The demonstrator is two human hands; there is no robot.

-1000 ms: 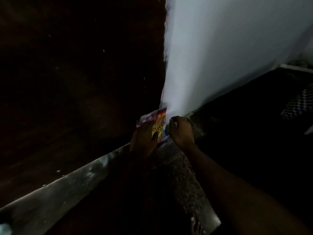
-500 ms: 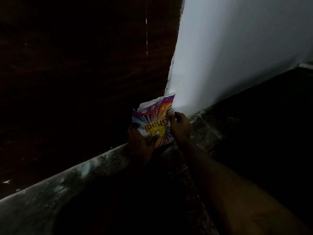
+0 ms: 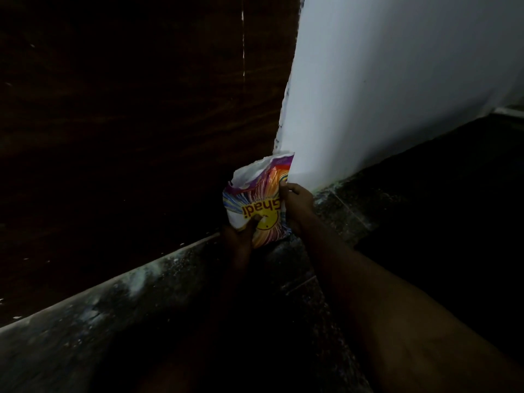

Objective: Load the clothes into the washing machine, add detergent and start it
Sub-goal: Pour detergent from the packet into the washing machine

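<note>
**A:** What is around you?

**B:** A big white wall [image 3: 397,80] stands just behind the spot where you hold on, to the right. A dark wooden panel [image 3: 127,109] is behind on the left. A speckled stone ledge [image 3: 85,321] runs below your hands.

**A:** Where is the soap?

**B:** You hold the detergent packet [image 3: 259,204] with both hands, just above the ledge, right at the wall's edge. Its top is torn open and points up and away from you.

**A:** How are your hands on it?

**B:** Your right hand [image 3: 296,205] pinches the right edge with curled fingers. Your left hand [image 3: 239,239] grips the bottom corner, thumb on the front. It is very dark there, so the other fingers are hard to see.

**A:** How do you do this part well?

**B:** I think you should keep the open top up while you carry it, so no powder spills. Hold it low and do not squeeze the middle. I cannot see the washing machine from here.
</note>
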